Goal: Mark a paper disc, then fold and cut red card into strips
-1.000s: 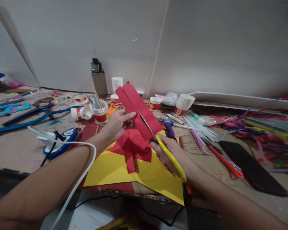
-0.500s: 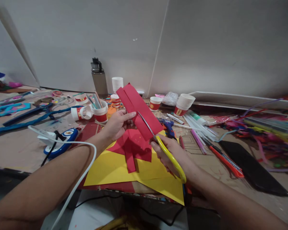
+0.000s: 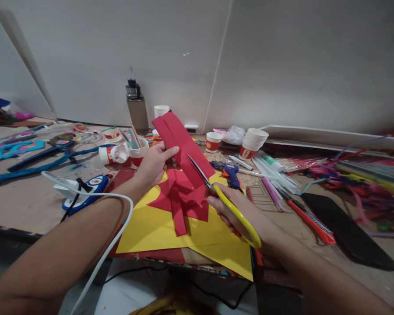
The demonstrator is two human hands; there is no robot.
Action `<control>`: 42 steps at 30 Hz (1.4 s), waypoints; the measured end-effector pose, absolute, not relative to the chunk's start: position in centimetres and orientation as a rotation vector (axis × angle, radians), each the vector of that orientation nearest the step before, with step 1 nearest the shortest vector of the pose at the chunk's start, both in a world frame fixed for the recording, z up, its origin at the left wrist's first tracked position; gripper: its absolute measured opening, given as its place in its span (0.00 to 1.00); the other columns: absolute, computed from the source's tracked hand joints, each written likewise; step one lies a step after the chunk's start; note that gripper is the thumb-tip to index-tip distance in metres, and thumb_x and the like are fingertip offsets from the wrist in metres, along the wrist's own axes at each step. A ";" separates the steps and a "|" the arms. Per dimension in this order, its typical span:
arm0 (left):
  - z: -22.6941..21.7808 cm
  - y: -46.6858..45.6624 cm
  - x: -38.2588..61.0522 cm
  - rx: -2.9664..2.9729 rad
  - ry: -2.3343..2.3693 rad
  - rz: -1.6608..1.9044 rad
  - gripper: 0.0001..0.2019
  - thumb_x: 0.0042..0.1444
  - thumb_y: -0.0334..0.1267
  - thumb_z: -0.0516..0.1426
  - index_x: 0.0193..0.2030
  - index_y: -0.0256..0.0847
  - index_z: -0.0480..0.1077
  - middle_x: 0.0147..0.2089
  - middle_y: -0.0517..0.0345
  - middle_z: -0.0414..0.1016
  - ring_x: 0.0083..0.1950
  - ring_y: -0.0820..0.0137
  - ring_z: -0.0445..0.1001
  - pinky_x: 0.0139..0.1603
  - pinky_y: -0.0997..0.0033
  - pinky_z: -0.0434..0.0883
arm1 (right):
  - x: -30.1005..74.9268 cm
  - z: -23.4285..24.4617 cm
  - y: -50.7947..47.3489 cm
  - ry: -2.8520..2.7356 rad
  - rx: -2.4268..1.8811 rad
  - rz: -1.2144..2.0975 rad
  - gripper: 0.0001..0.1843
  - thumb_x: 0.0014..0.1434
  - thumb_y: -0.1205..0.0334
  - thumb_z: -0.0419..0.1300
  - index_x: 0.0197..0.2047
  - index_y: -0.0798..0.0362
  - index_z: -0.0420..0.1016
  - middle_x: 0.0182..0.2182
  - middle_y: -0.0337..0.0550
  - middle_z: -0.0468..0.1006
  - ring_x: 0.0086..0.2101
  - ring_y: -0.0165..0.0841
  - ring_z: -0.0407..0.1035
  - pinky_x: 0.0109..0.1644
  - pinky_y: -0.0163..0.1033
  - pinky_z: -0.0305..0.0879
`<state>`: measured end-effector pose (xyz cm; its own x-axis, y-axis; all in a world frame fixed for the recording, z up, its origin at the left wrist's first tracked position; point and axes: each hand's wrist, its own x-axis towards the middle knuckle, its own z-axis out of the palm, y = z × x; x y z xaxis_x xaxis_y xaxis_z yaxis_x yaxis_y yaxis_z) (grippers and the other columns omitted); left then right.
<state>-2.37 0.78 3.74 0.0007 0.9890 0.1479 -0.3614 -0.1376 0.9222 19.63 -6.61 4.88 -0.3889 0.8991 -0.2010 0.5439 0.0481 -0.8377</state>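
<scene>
Head view, the only one: your left hand point(image 3: 154, 162) pinches a long piece of red paper point(image 3: 188, 146), thumb on its face, holding it tilted above the table point(image 3: 22, 201). Your right hand point(image 3: 243, 204) has its fingers wrapped round the handles of the scissors point(image 3: 235, 211); the blades lie nearly together over the paper's lower part (whether they touch it, I cannot tell). Cutting looks partly done: a red strip point(image 3: 178, 214) and other red pieces point(image 3: 195, 208) rest on the yellow sheets point(image 3: 144, 236), and a narrow slit shows near the paper's far end. Most of the held piece looks uncut. The table's near edge runs just below the yellow sheets. A white cable point(image 3: 131, 205) crosses your left forearm point(image 3: 75, 245), and a glue gun point(image 3: 231, 172) lies just beyond your right hand; your freest room seems upward, before the wall point(image 3: 265, 57).
</scene>
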 end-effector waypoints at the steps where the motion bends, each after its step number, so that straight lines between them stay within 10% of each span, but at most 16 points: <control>1: 3.7 0.8 -2.4 1.066 0.848 1.456 0.12 0.45 0.39 0.65 0.32 0.35 0.70 0.24 0.60 0.73 0.22 0.76 0.69 0.24 0.74 0.70 | 19.7 4.9 -6.5 -1.977 -1.452 1.294 0.13 0.60 0.51 0.54 0.31 0.49 0.59 0.17 0.29 0.62 0.14 0.22 0.57 0.14 0.26 0.55; 42: 3.6 0.4 -1.5 1.067 0.886 1.478 0.13 0.45 0.39 0.65 0.33 0.34 0.69 0.21 0.61 0.70 0.20 0.76 0.67 0.24 0.73 0.71 | 20.1 3.2 -5.7 -1.773 -1.386 1.499 0.08 0.59 0.54 0.51 0.39 0.48 0.63 0.19 0.28 0.60 0.14 0.22 0.56 0.12 0.26 0.54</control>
